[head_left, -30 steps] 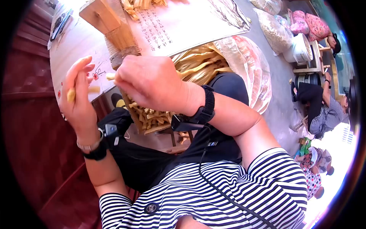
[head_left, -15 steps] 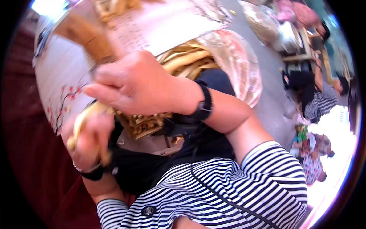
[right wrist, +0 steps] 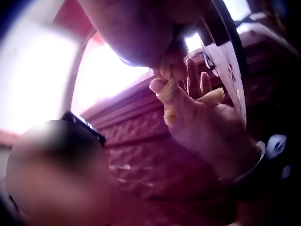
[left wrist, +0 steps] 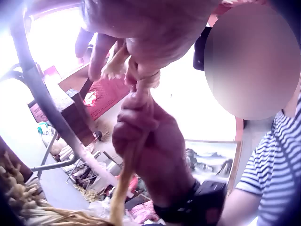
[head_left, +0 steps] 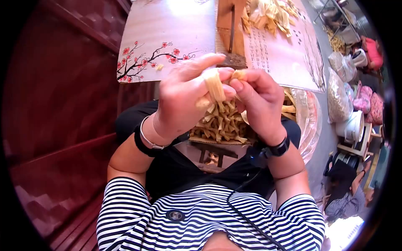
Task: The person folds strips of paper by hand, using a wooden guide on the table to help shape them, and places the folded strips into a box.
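A pale yellow strip wraps round the fingers of the left hand, whose thumb and fingers pinch it. Close by on the right, the right hand grips the strip's other part between thumb and curled fingers. In the left wrist view the strip hangs down past the right hand. The right wrist view shows the left hand with the strip over its fingers. Below both hands, many short knotted pieces fill a box.
A board with painted red blossoms lies beyond the hands, with a wooden block on it. Loose yellow strips lie at the back. At the right are a plastic bag, a white bucket and a seated person.
The hands have come together from apart, the left moving up and right, the right moving rightward. Both now hold the strip. The head view has turned, shifting the board and box rightward.
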Tool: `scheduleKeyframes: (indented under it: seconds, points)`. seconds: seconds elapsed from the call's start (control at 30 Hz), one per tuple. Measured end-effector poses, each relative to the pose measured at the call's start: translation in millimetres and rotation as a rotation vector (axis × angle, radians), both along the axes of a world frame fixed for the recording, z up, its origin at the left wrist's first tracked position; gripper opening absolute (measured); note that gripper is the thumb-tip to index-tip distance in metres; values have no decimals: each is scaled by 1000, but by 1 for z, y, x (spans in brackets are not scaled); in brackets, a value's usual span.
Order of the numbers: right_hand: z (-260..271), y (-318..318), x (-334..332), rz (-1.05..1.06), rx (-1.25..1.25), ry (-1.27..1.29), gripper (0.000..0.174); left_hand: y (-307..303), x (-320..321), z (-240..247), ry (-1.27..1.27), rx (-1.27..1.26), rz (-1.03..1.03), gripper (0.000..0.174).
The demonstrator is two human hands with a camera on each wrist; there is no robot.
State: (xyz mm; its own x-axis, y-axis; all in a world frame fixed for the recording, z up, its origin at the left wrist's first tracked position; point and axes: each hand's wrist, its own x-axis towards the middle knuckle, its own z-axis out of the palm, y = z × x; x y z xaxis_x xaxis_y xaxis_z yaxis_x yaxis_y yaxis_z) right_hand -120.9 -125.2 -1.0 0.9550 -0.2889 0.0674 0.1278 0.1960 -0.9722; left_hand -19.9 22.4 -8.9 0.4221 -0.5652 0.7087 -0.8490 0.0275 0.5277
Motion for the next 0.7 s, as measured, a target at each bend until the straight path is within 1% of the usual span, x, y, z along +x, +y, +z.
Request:
scheduleKeyframes:
  seconds: [0.03,0.1,0.13,0.23,0.27,0.37,0.4,0.47,0.5,0.53,0.57,0.6,0.67,0.7]
  points:
    - [1,3,-1,-47,-154,-87,14,1,-1,1,59,40,-23,22]
    - [1,-5,1,44,-405,-85,15,3,-1,3,180,121,-79,21]
    - [0,-7,2,86,-526,-84,16,7,0,1,176,187,-90,19]
    - [-13,-2,7,26,-966,-195,17,6,-1,-1,-63,268,-15,13]
    - [-10,-3,3,61,-966,-40,20,3,0,-4,-52,234,-48,9]
    - [-8,-8,5,167,-496,153,27,1,-1,-5,181,101,-180,4]
    - [-3,-6,5,216,-218,282,38,3,2,-2,270,39,-219,2]
    - [-5,-15,4,414,-35,356,43,10,13,6,447,-88,-295,7]
    - [-7,-19,4,513,57,388,46,13,16,7,520,-141,-289,10]
    - [-9,-19,1,546,249,399,49,17,20,8,591,-193,-284,13]
    - [-9,-17,3,514,281,385,48,19,23,8,661,-248,-279,17]
    - [-7,-15,4,481,314,374,48,13,23,4,635,-282,-272,24]
    - [-6,-14,5,438,377,374,44,16,25,4,851,-125,-337,22]
    - [-7,-13,6,437,368,394,43,17,26,4,954,-43,-371,21]
